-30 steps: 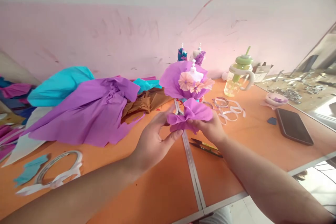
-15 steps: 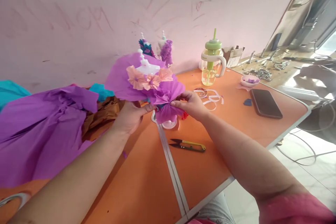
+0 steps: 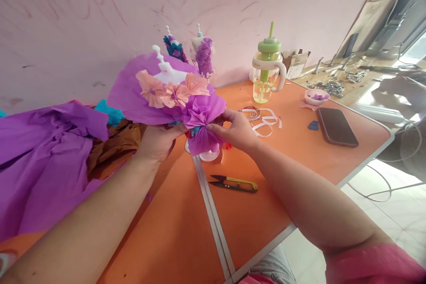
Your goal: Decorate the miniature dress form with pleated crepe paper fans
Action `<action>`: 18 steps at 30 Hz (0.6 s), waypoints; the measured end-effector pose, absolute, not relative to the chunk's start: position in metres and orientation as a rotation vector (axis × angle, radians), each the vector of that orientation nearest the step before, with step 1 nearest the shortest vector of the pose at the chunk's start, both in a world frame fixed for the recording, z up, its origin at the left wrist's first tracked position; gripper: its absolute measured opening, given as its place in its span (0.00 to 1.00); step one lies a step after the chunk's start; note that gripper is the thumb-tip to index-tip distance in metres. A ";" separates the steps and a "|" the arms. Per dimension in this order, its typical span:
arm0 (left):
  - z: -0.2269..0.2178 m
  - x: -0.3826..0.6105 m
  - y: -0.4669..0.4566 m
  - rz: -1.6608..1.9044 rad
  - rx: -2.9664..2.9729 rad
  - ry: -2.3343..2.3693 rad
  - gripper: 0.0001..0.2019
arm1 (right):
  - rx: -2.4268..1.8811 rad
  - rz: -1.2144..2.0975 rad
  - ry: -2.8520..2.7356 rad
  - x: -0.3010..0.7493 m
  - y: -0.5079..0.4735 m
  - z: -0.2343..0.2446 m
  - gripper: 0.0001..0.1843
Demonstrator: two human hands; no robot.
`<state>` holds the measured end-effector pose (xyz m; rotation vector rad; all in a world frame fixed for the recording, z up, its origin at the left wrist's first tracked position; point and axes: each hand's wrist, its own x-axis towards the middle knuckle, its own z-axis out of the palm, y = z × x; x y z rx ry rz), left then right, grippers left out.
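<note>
Paper bunch (image 3: pixel 208 108), purple, sits at the tilted mannequin's (image 3: pixel 171 76) front above the orange table (image 3: pixel 253 226); right hand (image 3: pixel 238 131) pinches its middle, left hand (image 3: pixel 159 140) curls tight round the mannequin's lower body, fingers partly hidden; snips (image 3: pixel 234 184) lie nearer.

Pink wall (image 3: pixel 299 4), marked with reddish strokes; orange tabletop (image 3: pixel 173 226), pale-edged, crossed by a pale double seam; wooden surface (image 3: pixel 346 86) beyond, at right; whitish floor (image 3: pixel 309 253) below; strong light at the right edge.
</note>
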<state>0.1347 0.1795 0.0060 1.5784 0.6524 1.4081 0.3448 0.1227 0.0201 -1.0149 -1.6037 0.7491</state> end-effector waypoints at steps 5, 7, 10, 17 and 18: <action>0.009 0.134 0.175 1.452 1.648 0.691 0.32 | -1.188 0.547 -1.648 0.341 0.115 0.027 0.08; 0.011 0.134 0.172 1.462 1.678 0.701 0.33 | -1.217 0.481 -1.668 0.341 0.111 0.031 0.07; 0.013 0.132 0.170 1.495 1.660 0.695 0.32 | -1.168 0.501 -1.728 0.343 0.106 0.037 0.07; 0.019 0.129 0.163 1.384 1.641 0.685 0.35 | -1.262 0.332 -1.747 0.344 0.103 0.039 0.12; 0.020 0.129 0.161 1.369 1.648 0.683 0.35 | -1.274 0.309 -1.749 0.344 0.103 0.039 0.13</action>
